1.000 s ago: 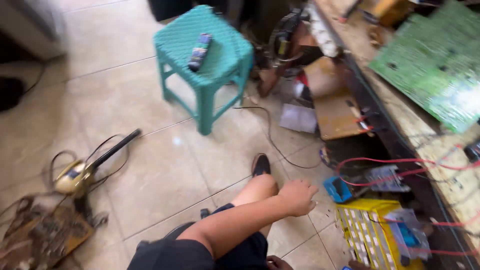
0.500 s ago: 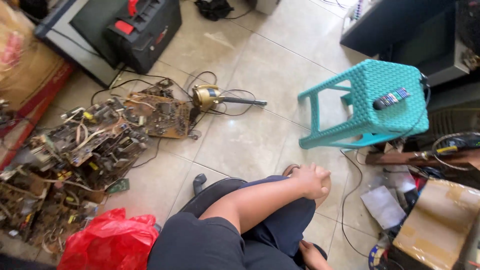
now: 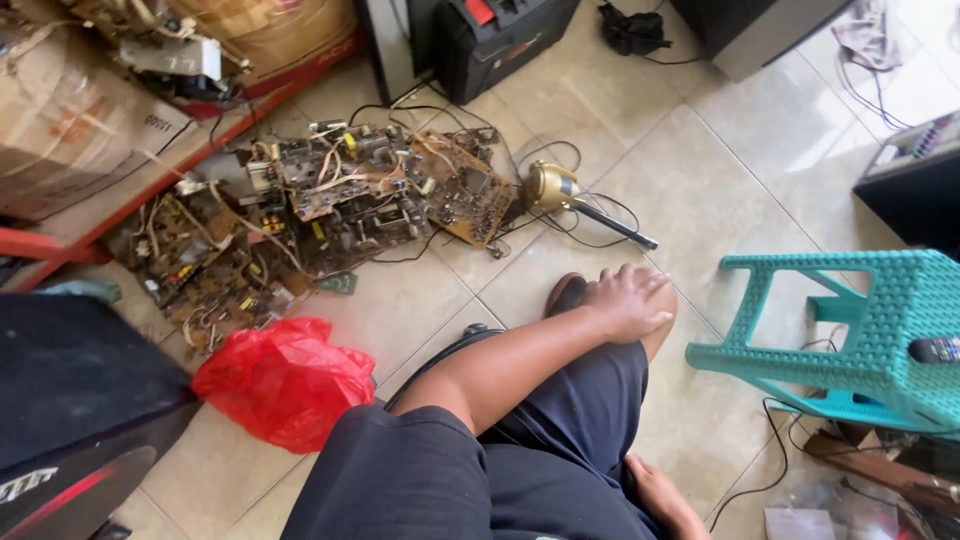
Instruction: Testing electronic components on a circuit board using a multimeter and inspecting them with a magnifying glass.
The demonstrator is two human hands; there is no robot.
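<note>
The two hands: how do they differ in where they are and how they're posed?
The left hand rests palm-down on the raised knee, fingers spread and fully visible. The right hand sits low beside the thigh near the frame's bottom, only partly in view. Both are bare and hold nothing.

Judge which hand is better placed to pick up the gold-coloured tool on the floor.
Left, probably. The left hand rests empty on the knee, close to the gold-coloured tool. The right hand sits low beside the thigh, farther off and nearer the green stool.
</note>
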